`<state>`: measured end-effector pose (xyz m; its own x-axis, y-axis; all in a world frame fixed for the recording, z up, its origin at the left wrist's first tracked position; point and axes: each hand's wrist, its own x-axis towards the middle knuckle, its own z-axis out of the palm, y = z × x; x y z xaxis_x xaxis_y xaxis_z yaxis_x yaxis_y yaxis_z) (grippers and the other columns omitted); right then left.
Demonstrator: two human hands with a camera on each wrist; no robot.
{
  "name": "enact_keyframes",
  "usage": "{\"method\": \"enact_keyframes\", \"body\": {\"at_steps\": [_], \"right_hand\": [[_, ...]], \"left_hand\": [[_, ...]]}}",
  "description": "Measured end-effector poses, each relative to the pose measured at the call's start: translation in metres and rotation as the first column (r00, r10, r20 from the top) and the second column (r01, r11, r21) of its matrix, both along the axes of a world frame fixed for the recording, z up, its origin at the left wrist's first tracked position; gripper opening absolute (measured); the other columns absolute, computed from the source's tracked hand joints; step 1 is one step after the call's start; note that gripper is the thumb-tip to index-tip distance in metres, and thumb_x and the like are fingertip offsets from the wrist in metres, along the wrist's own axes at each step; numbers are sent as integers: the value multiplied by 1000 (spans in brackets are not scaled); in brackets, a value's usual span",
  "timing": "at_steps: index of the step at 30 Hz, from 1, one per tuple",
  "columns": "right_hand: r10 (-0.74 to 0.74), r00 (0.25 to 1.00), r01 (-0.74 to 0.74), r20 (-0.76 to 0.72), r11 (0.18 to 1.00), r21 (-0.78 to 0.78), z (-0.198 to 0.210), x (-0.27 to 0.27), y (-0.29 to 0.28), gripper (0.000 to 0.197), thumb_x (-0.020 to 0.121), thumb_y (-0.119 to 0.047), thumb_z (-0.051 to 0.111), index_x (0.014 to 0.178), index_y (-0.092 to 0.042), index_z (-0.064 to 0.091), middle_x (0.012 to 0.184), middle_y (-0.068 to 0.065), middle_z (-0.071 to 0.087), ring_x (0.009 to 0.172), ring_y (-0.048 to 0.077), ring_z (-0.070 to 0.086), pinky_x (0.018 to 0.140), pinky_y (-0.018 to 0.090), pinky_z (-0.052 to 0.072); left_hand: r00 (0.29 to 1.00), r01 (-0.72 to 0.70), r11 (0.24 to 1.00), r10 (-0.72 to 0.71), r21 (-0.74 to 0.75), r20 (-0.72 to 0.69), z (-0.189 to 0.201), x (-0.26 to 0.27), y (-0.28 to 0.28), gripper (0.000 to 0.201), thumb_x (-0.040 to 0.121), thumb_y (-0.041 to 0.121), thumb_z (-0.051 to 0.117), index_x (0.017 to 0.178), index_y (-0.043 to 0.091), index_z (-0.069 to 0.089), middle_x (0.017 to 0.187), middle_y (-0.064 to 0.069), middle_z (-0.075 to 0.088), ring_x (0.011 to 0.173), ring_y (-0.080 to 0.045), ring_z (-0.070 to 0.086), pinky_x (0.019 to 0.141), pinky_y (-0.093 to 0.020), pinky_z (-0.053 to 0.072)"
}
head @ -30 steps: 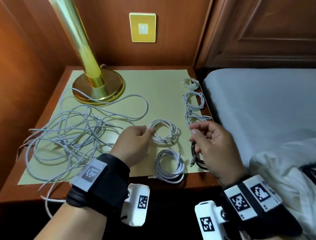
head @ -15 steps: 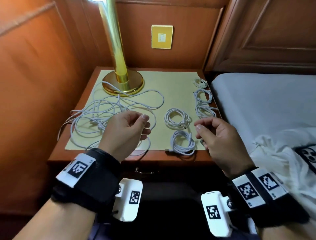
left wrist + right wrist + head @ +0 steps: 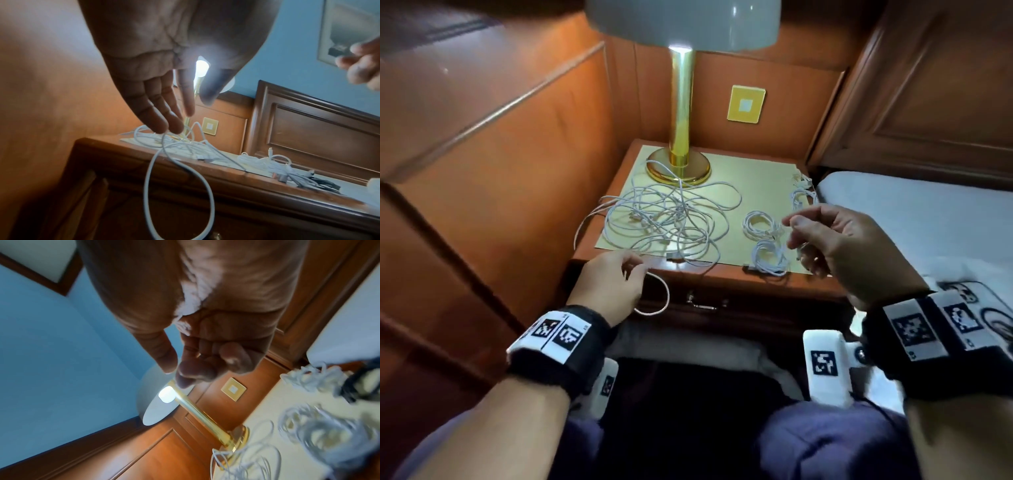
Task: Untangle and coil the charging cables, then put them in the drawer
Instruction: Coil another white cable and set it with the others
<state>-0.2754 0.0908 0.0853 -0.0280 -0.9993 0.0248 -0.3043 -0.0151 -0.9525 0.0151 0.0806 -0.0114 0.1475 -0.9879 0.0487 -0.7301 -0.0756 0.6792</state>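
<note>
- Tangled cables (image 3: 667, 219) sprawl across the tabletop (image 3: 756, 192); one loop (image 3: 654, 294) hangs over the front edge.
- Left hand (image 3: 609, 284) fingers (image 3: 162, 116) straight, touching that loop; right hand (image 3: 849, 246) loosely curled, empty.
- Light, limp, likely snag-prone: take a plug end.

The room is dim and warm, lit mostly by the lamp (image 3: 682, 102), whose bulb flares white under the shade and blooms into glare behind the left hand (image 3: 164, 68) in the left wrist view. The right wrist view smears the coiled cables (image 3: 320, 428) with blur, and walls bend toward every edge.
</note>
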Motion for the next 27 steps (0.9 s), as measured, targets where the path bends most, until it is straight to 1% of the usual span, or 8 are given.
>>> {"method": "enact_keyframes", "body": {"at_steps": [5, 8, 12, 16, 19, 22, 24, 27], "right_hand": [[-12, 1000, 14, -9, 971, 239, -31, 25, -25, 13, 97, -24, 63, 93, -13, 67, 76, 5, 65, 49, 8, 52, 42, 21, 34], [152, 970, -93, -189, 952, 290, -50, 54, -47, 13, 99, -24, 60, 99, -12, 65, 85, 5, 67, 52, -1, 59, 42, 15, 40], [365, 882, -232, -297, 887, 399, -76, 93, -69, 19, 97, -35, 61, 101, -17, 65, 88, 2, 71, 66, 12, 69, 53, 24, 46], [443, 822, -250, -357, 845, 473, -90, 110, -88, 23, 94, -39, 63, 99, -17, 66, 89, 8, 74, 74, 21, 74, 54, 28, 49], [393, 861, -206, -323, 849, 486, -93, 114, -101, 19, 93, -36, 65, 102, -19, 67, 91, 11, 75, 75, 24, 74, 55, 30, 51], [374, 866, -197, -332, 865, 462, -92, 118, -109, 25, 92, -31, 67, 112, -15, 71, 85, 4, 74, 69, 18, 69, 60, 30, 46], [347, 870, -184, -350, 887, 423, -90, 122, -109, 43, 93, -30, 66, 133, -14, 62, 85, 0, 72, 59, 3, 62, 65, 25, 43], [280, 863, -138, -420, 931, 338, -85, 127, -106, 58, 95, -35, 64, 148, -17, 47, 125, 4, 68, 90, 7, 61, 85, 25, 45]], "left_hand": [[999, 24, 1000, -23, -15, 36, -19, 18, -13, 15, 92, 28, 65, 102, 19, 72, 115, -5, 60, 104, -23, 61, 95, -35, 49], [985, 94, 992, -105, 80, 139, -24, 14, -27, 24, 95, 33, 62, 114, 20, 70, 145, -2, 45, 137, -28, 37, 114, -38, 30], [979, 166, 975, -181, 148, 96, -31, 8, -43, 41, 98, 35, 59, 135, 18, 58, 157, 0, 31, 144, -28, 24, 117, -35, 22], [989, 131, 991, -130, 11, -72, -34, 13, -56, 24, 97, 23, 62, 118, 14, 66, 119, -1, 61, 111, -18, 58, 93, -24, 42], [959, 1, 992, -37, -129, -282, -28, 19, -58, 7, 92, 24, 67, 87, 21, 68, 87, 4, 67, 83, -18, 64, 77, -31, 49], [810, -121, 969, -29, -214, -586, -19, 26, -56, 35, 83, 33, 71, 64, 15, 49, 59, -7, 52, 59, -28, 54, 65, -38, 47], [653, -211, 947, -47, -241, -756, -13, 28, -55, 44, 82, 27, 72, 61, 17, 34, 57, -10, 31, 48, -21, 42, 54, -34, 42], [516, -293, 929, -45, -226, -856, -7, 31, -52, 53, 83, 25, 71, 62, 16, 23, 60, -20, 19, 48, -21, 25, 42, -25, 39]]}}
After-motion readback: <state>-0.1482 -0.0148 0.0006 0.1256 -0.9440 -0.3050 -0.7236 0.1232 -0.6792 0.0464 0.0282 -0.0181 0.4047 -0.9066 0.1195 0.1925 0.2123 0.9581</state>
